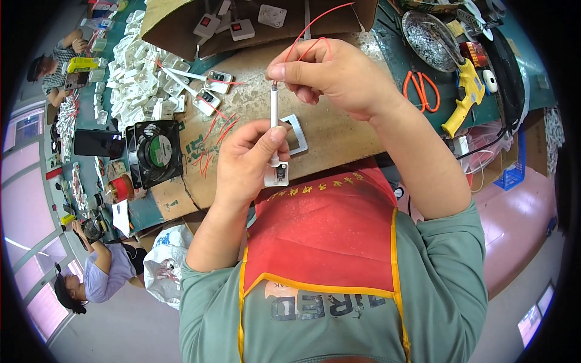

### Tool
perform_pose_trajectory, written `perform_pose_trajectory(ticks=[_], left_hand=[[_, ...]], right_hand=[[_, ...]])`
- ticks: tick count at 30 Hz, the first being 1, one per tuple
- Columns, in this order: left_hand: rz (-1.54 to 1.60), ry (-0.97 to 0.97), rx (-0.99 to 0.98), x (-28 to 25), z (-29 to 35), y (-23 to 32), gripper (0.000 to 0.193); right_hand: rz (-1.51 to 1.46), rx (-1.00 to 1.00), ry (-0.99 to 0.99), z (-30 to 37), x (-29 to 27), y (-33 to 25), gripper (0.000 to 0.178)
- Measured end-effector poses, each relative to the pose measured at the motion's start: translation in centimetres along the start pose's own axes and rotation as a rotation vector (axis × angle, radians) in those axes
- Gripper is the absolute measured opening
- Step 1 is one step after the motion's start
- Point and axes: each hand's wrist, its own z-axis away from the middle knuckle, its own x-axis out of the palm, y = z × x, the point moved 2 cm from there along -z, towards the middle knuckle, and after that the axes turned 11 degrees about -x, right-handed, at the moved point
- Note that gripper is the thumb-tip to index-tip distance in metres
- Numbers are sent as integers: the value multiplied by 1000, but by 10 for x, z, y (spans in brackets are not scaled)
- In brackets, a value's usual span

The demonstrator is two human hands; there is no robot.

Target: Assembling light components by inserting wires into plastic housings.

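My left hand [254,148] is closed round a white plastic tube [274,112] that stands nearly upright over the table edge. At the tube's lower end sits a small white square housing [277,174] with a dark part inside. Above it, my right hand [330,75] pinches a thin red wire [315,21] at the tube's top opening, where a bit of metal spring or thread shows. The wire loops up past my fingers. Beside my left hand a grey square frame [296,134] lies on the board. Several red wire pieces [209,145] are scattered to the left.
A pile of white plastic housings [142,78] covers the far left, with a black fan [154,152] nearer. An open cardboard box [175,24] stands ahead. On the right lie orange-handled scissors [422,91], a yellow glue gun [466,97] and a metal pan [428,39]. Two people sit along the left.
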Motion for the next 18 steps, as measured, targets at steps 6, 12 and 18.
perform_pose_trajectory(ticks=[6,12,18], left_hand=[[28,25,-8,-1,-1,3,18],[47,15,-29,-1,0,2,18],[6,-9,-50,0,-1,2,18]], right_hand=[[-54,-10,7,0,3,7,22],[-115,44,56,0,-1,5,22],[-36,15,42,-1,-4,7,18]])
